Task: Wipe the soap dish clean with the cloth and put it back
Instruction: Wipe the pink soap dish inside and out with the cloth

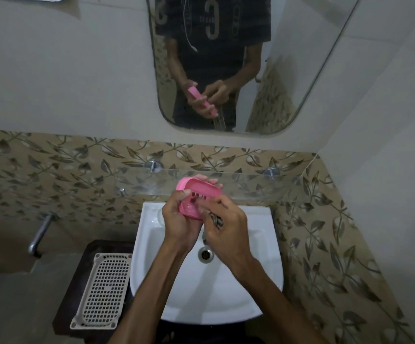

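The pink plastic soap dish (197, 192), oval with slots in its bottom, is held tilted above the white sink (258, 244). My left hand (179, 219) grips it from the left and underneath. My right hand (226, 224) holds a small dark patterned cloth (216, 219) bunched in its fingers, pressed against the near right edge of the dish. Most of the cloth is hidden inside the hand.
A glass shelf (251, 184) on two metal pegs runs along the leaf-patterned tiles just behind the dish. A mirror (226, 70) above reflects a person's torso and hands. A beige perforated tray (102, 289) lies left of the sink, a metal tap (40, 234) further left.
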